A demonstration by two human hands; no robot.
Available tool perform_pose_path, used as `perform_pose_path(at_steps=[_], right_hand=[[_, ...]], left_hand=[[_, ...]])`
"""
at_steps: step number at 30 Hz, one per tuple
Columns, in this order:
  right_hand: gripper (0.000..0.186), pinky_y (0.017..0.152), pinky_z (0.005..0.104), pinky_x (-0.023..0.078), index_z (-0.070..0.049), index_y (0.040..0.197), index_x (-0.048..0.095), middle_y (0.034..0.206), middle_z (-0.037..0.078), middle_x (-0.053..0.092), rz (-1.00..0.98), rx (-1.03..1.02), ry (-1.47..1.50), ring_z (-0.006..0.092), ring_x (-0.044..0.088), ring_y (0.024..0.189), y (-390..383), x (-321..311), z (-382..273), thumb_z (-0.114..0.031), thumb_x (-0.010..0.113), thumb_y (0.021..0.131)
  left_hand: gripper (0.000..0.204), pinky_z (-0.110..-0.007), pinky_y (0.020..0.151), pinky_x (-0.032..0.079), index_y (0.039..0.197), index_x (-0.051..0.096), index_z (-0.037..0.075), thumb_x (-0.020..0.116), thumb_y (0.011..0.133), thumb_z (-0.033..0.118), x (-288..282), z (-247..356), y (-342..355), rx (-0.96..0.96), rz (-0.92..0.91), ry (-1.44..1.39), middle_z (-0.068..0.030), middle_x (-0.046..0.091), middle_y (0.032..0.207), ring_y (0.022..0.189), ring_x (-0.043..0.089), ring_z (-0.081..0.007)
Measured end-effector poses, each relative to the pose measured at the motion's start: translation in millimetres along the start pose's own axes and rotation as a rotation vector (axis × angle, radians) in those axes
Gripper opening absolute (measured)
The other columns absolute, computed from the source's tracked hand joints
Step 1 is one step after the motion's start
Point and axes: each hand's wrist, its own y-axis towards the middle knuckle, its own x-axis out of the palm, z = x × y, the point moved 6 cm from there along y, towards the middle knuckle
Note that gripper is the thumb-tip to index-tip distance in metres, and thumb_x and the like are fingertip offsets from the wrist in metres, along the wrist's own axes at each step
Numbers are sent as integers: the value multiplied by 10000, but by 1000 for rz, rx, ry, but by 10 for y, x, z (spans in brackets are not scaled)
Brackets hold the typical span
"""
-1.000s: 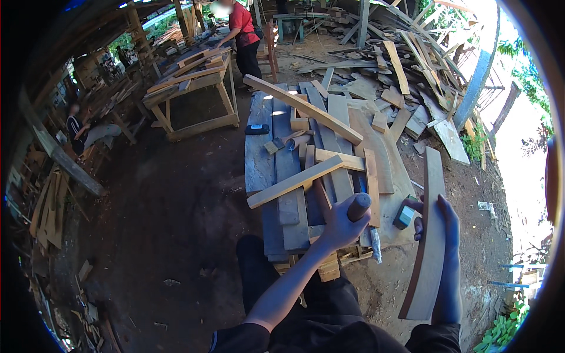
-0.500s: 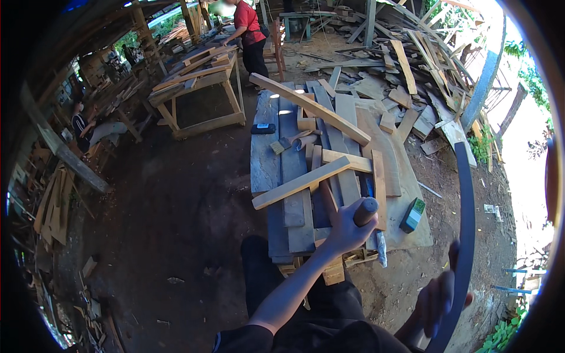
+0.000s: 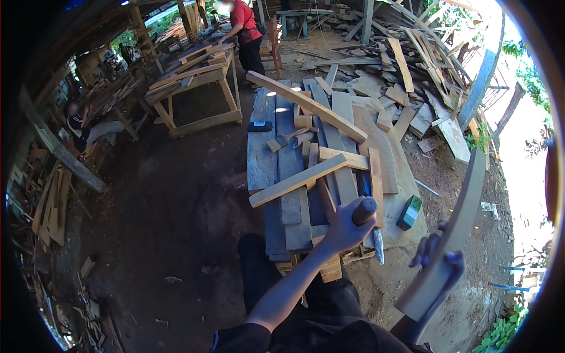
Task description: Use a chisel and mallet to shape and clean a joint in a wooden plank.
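Observation:
My left hand (image 3: 344, 229) is closed round a tool's thick round wooden handle (image 3: 365, 210), above the near end of the workbench; the tool's other end is hidden. Out to the right of the bench, my right hand (image 3: 446, 266) grips a long, slightly curved wooden board (image 3: 462, 220), its broad pale face showing. Below and beyond my left hand, several wooden pieces lie across the plank bench top (image 3: 262, 159), among them a long light bar (image 3: 306, 106) and a shorter slanted bar (image 3: 299, 180).
On the bench are a paintbrush (image 3: 276, 143), a small black case (image 3: 259, 126) and a green-and-white box (image 3: 409, 212). A person in red (image 3: 242, 23) stands by another wooden table (image 3: 200, 126). Another person (image 3: 82, 126) sits at left. Scrap wood (image 3: 406, 70) is heaped at far right.
The curved board has turned in my right hand, from its dark narrow edge to its broad pale face, and its top has dropped slightly. My left hand keeps its grip on the handle.

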Motion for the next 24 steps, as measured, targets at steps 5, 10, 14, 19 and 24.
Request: perform_pose_path(at_steps=[5, 10, 14, 19, 24], right_hand=[[591, 739, 418, 592, 53, 1318, 428, 864, 142, 603, 286, -119, -694, 258, 644, 780, 201, -68, -62, -47, 542, 747], [321, 762, 304, 487, 2, 1241, 578, 912, 42, 606, 460, -368, -1154, 128, 606, 860, 257, -403, -476, -218, 599, 1008], [188, 790, 384, 489, -22, 1098, 639, 908, 85, 628, 525, -488, -1597, 206, 624, 854, 171, -53, -645, -102, 631, 928], [391, 855, 406, 452, -59, 1039, 646, 908, 125, 623, 314, -745, -2073, 327, 599, 888, 130, 285, -708, 37, 603, 663], [401, 847, 385, 444, -62, 1034, 640, 910, 114, 623, 289, -680, -2118, 314, 596, 894, 179, 196, -656, 87, 581, 667]], left_hand=[[148, -309, 651, 507, 936, 606, 38, 685, 882, 151, 4, 1, 7, 29, 10, 3, -73, 650, 742, 672, 633, -130], [148, -303, 655, 511, 942, 610, 38, 687, 886, 150, 4, 46, 14, 53, 20, 1, -68, 654, 743, 673, 636, -125], [161, -283, 593, 432, 820, 568, 48, 679, 899, 134, -3, 64, 22, 60, 56, -43, 11, 519, 675, 624, 476, -72], [175, -275, 597, 427, 812, 561, 47, 675, 905, 142, -8, 53, 20, 38, 56, -58, 16, 516, 673, 622, 467, -68], [184, -278, 592, 406, 804, 553, 45, 673, 906, 140, -21, 63, 13, 28, 56, -60, 23, 499, 667, 626, 445, -64]])
